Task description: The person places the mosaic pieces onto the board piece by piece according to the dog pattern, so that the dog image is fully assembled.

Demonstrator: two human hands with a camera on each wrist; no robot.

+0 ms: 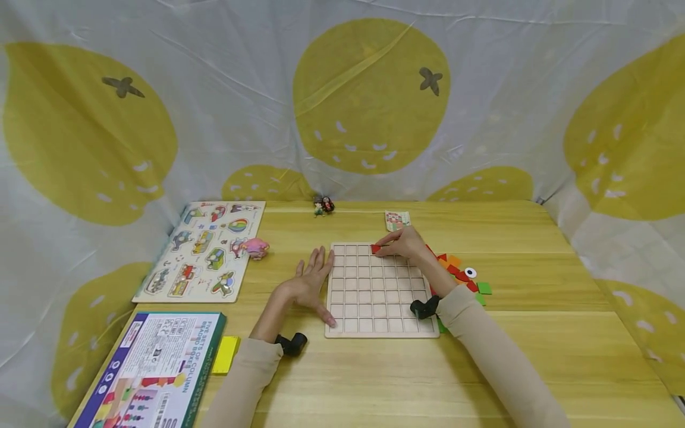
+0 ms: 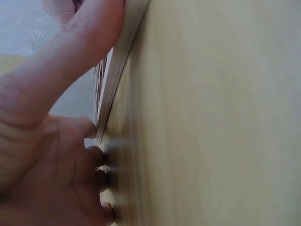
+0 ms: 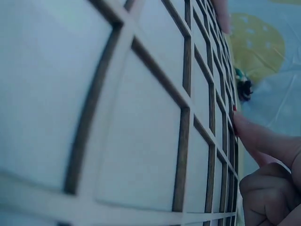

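A pale wooden grid board (image 1: 365,296) lies flat on the table in front of me. My left hand (image 1: 306,289) is spread along its left side, the thumb on the lower left corner and the fingertips by the upper left edge. At the board's far row, my right hand (image 1: 407,245) pinches a small red square tile (image 1: 376,249) between thumb and finger. Only a sliver of that tile shows in the right wrist view; whether it sits fully in its cell I cannot tell. Right of the board lie loose red, orange and green tiles (image 1: 484,288), partly hidden by my right forearm.
A patterned card (image 1: 397,220) lies behind the board, and small figurines (image 1: 323,205) stand farther back. To the left are a picture puzzle board (image 1: 206,252), a pink toy (image 1: 255,248), a bead game box (image 1: 160,368) and a yellow piece (image 1: 225,355). A white round piece (image 1: 470,273) rests among the tiles.
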